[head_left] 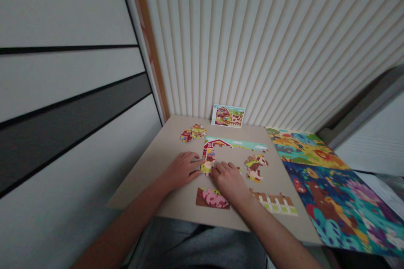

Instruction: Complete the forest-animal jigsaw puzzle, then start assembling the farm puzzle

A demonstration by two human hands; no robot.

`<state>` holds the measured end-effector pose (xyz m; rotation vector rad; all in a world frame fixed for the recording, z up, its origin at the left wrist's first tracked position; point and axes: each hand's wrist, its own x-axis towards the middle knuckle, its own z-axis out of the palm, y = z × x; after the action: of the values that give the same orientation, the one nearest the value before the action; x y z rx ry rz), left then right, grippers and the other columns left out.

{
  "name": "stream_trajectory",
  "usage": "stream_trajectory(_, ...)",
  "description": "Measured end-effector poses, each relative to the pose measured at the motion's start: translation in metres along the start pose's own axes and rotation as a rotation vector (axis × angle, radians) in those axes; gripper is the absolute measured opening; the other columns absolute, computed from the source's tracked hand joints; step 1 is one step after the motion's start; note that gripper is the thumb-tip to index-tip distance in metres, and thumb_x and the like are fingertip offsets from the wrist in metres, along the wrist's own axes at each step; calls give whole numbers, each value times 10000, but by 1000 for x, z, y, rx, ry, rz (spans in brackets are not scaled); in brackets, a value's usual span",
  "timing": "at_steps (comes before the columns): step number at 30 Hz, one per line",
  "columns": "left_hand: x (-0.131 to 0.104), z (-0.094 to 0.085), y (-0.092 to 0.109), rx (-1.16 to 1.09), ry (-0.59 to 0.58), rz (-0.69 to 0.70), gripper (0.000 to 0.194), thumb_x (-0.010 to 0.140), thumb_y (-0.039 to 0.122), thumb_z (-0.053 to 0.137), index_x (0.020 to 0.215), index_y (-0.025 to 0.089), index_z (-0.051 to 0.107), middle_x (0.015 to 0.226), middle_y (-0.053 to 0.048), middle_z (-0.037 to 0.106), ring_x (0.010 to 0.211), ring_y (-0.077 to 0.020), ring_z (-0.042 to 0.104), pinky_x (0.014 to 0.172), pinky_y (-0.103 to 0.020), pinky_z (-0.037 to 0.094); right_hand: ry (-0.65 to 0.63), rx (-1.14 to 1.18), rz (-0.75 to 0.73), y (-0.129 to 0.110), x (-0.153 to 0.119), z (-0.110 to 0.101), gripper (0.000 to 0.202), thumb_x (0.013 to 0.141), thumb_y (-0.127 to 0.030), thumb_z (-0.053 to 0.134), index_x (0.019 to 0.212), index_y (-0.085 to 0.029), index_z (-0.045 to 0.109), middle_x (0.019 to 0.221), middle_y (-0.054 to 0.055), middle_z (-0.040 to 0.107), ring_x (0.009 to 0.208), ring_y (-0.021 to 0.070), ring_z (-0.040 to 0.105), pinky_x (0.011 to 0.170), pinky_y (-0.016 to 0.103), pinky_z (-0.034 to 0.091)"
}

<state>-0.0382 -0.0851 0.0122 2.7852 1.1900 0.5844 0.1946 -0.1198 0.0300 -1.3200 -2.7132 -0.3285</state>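
My left hand [184,170] lies with fingers stretched and spread, its fingertips at the left edge of a joined strip of puzzle pieces [208,165]. My right hand [227,178] is closed, its fingers bent down on a puzzle piece beside that strip. Most of this piece is hidden under the hand; a small yellow-green bit shows past the fingers. Above both hands runs the joined top edge of the puzzle [243,144], with a red barn [217,143] and blue sky. Nearer me lies a joined section with a pink spotted pig [212,198], partly behind my right hand.
Loose pieces [194,132] are heaped at the back left, and more pieces [255,167] lie to the right. A fence section [277,203] lies at the front right. A picture card [228,116] leans at the back. Two colourful finished pictures [307,147] lie beyond the table's right edge.
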Motion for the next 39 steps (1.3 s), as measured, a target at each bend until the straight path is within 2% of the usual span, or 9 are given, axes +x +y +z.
stream_trajectory(7,1,-3,2,17,-38,34,383,969,373,560,1329,254,613,1276,-106,594,1205,-266,528,1040,-452,410,14,80,95,3,-2,2,192,1003,-249,536,912,-181,690,884,82,683,870,233,599,786,362,382)
stream_trajectory(10,2,-4,2,18,-42,38,381,970,369,557,1327,249,614,1296,-109,593,1220,-268,525,1047,-451,403,59,124,120,4,-2,0,182,1003,-288,550,985,-184,699,979,95,697,958,242,588,834,366,381)
stream_trajectory(12,2,-5,2,22,-44,44,382,969,365,554,1326,243,614,1310,-112,593,1235,-271,521,1053,-455,396,77,156,79,4,-2,-2,169,1001,-279,557,1062,-205,696,1083,90,693,1041,242,568,881,366,377)
stream_trajectory(15,3,-6,3,14,-40,60,395,963,356,553,1339,244,603,1325,-109,596,1248,-270,519,1059,-454,387,62,195,12,3,-2,-3,182,1008,-258,541,1085,-217,701,1113,79,694,1089,237,550,935,372,367)
stream_trajectory(24,4,-2,5,2,-22,76,360,959,275,525,1303,228,622,1301,-102,631,1223,-258,545,1038,-442,399,34,204,38,-1,-2,-6,217,1016,-285,509,1056,-204,707,1061,92,707,1053,240,560,950,388,354)
stream_trajectory(29,6,-2,6,17,-28,91,344,948,263,540,1275,215,638,1290,-103,643,1226,-253,551,1051,-446,393,73,199,50,-1,-1,-8,232,1005,-289,538,1193,-240,664,1199,95,667,1121,240,540,985,395,350)
stream_trajectory(34,7,3,8,10,1,90,363,920,207,535,1267,206,638,1272,-109,652,1200,-249,573,1049,-450,411,77,191,36,0,-1,-5,261,1005,-228,530,1232,-265,653,1222,91,667,1159,228,545,1024,402,340)
stream_trajectory(39,6,7,7,-15,17,80,388,919,213,538,1300,203,607,1267,-109,646,1196,-250,573,1047,-440,427,44,180,14,2,1,-3,267,993,-179,541,1230,-236,649,1204,97,678,1155,222,566,1021,381,352)
